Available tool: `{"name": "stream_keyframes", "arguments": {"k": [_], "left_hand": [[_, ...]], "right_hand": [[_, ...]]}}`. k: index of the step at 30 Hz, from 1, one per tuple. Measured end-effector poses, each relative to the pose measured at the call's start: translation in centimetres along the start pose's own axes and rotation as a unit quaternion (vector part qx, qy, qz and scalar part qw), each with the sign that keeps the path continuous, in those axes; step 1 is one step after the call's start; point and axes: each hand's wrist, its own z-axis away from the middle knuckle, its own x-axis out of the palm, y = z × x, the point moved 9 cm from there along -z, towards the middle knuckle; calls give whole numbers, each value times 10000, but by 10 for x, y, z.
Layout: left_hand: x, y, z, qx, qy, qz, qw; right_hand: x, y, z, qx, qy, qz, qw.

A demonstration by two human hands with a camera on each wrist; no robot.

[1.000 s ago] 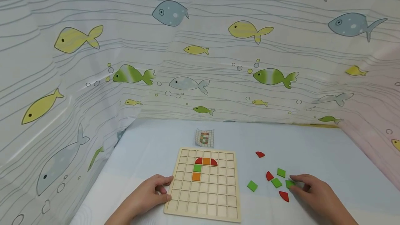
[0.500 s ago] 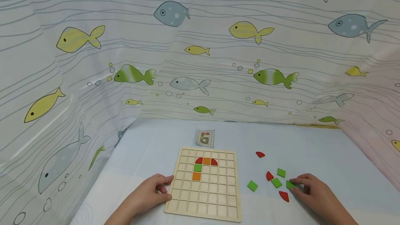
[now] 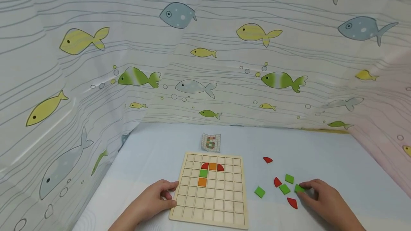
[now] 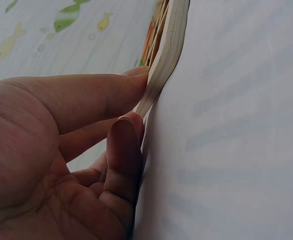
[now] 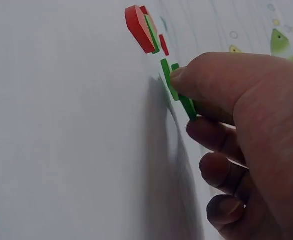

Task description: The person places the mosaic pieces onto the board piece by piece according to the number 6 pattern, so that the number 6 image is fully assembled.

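In the head view, my left hand (image 3: 153, 197) is at the left edge of a pale wooden grid board (image 3: 210, 200), its thumb and fingers holding that edge. The left wrist view shows the thumb and fingertips against the board's rim (image 4: 169, 55). Set in the board are two red quarter-round tiles (image 3: 205, 166), two orange square tiles (image 3: 202, 182) and a green square tile (image 3: 203, 173). To the right, my right hand (image 3: 321, 197) pinches another green square tile (image 5: 188, 107) between thumb and finger, low over the table; its fingers partly cover the tile.
Loose green squares (image 3: 260, 192) and red quarter-rounds (image 3: 292, 203) lie between the board and my right hand. Behind the board is a small pattern card (image 3: 211, 142) with a coloured grid figure. A fish-print curtain (image 3: 224, 63) surrounds the table.
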Motion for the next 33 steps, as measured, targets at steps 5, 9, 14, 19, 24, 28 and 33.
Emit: {"name": "stream_keyframes", "arguments": {"k": [5, 9, 14, 19, 24, 28, 33], "left_hand": [[-1, 2, 0, 35, -3, -21, 10000], [-1, 1, 0, 6, -12, -20, 10000], [-1, -1, 1, -50, -18, 10, 10000], [0, -2, 0, -78, -25, 63, 9999], [2, -2, 0, -74, -53, 172, 9998], [1, -1, 0, -30, -24, 151, 9999], [1, -2, 0, -72, -61, 168, 9998]], "right_hand": [[-2, -7, 1, 72, 75, -134, 9999], [-3, -20, -1, -31, 200, -254, 9995], [-3, -41, -7, -300, 205, -395, 9986], [-1, -64, -14, -606, 133, -410, 9972], [5, -84, -18, -915, -17, -459, 9947], [8, -101, -22, -1263, -56, -516, 9906], [12, -121, -27, -1688, -134, -663, 9833]]}}
